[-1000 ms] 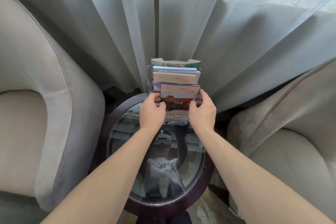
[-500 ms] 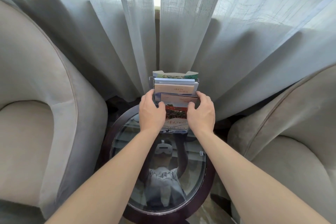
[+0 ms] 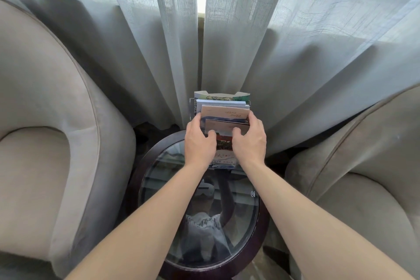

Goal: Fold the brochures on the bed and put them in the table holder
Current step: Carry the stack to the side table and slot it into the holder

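Both hands, left hand (image 3: 199, 141) & right hand (image 3: 249, 142), grip front brochure (image 3: 223, 146) upright, long axis vertical, in holder (image 3: 192, 106).

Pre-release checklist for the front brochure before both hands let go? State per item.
1. Left hand grips front brochure: ok.
2. Right hand grips its other edge: ok.
3. Brochure in front tier of holder: ok.
4. Brochure seated fully down: cannot tell, hands hide it.
5. Rear brochures upright: ok.
6. Holder inside the table rim: ok.
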